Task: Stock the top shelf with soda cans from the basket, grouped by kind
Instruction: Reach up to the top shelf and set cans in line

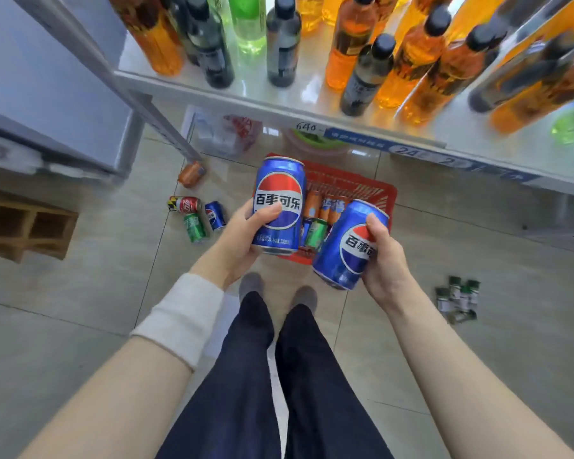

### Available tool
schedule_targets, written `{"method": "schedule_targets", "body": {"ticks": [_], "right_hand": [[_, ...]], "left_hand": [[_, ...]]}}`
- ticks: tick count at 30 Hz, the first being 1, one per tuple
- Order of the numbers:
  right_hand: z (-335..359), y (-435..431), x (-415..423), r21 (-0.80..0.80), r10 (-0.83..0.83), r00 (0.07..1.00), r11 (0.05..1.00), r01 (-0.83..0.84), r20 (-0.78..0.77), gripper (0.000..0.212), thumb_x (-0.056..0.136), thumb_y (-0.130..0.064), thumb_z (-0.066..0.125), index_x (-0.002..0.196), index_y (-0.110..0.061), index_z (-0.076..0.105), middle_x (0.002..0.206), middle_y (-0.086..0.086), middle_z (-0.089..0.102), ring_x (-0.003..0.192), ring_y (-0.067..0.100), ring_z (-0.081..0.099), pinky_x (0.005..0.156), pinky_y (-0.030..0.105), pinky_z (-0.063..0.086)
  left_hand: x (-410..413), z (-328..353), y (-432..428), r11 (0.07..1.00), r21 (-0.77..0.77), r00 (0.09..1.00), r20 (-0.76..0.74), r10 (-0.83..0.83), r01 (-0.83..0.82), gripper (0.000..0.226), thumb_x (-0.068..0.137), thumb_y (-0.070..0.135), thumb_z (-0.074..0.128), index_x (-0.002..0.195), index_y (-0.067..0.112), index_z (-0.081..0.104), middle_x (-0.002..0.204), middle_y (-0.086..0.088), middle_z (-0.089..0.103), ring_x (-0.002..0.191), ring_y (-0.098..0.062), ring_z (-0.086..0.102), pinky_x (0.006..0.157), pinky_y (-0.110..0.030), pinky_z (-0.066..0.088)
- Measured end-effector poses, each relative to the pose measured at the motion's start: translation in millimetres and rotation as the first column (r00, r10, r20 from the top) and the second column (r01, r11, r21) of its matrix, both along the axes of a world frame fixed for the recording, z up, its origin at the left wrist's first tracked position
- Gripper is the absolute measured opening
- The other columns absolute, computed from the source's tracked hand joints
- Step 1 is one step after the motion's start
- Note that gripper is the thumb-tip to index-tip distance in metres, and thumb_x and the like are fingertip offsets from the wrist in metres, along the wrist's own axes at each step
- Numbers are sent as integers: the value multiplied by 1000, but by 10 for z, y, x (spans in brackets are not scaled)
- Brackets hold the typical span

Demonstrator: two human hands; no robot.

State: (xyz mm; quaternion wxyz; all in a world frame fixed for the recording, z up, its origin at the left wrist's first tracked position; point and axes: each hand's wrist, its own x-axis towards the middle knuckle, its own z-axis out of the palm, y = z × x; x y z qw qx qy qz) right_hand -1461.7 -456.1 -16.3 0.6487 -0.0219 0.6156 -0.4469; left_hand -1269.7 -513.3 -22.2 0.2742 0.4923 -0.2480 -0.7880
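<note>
My left hand (pixel 237 241) grips a blue Pepsi can (pixel 279 203) held upright above the floor. In my right hand (pixel 386 260) is a second blue Pepsi can (pixel 347 245), tilted to the left. Both cans hang over a red basket (pixel 383 193) on the floor, partly hidden behind them. Inside it I see orange, green and blue cans (pixel 318 223). A white shelf (pixel 312 104) above carries orange, dark and green bottles.
On the floor at the left lie a red can (pixel 185 204), a green can (pixel 194 227), a blue can (pixel 215 216) and an orange can (pixel 191 174). Small green-capped bottles (pixel 458 301) stand at the right. A wooden pallet (pixel 20 226) sits far left. My feet (pixel 277 291) are just before the basket.
</note>
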Motion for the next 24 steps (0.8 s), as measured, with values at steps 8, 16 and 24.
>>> {"method": "schedule_targets", "body": {"ticks": [8,16,24], "right_hand": [[1394,-180,339,-140,-23,1000,990,23,2,50,70,-50,60,96,-8,67,81,6,73,71,19,69,66,34,59],[2434,-520,476,-459,10,999,888,-23,-31,88,34,-59,85,100,-5,64,86,9,73,78,19,71,67,32,58],[3488,-1116,110,-672,52,976,717,-182,-210,54,28,-59,83,61,-17,75,63,0,71,59,10,68,52,19,52]], "left_hand": [[324,1369,-308,965,-242,995,10,-99,99,39,67,22,69,101,8,57,75,1,71,62,-10,67,49,-18,50],[393,2378,-665,866,-446,969,7,-247,224,41,67,36,67,103,18,59,89,3,73,85,-14,69,72,-26,55],[105,3359,-1231,727,-683,991,-36,-131,72,49,49,36,69,93,17,59,73,5,72,66,-9,67,55,-18,51]]}}
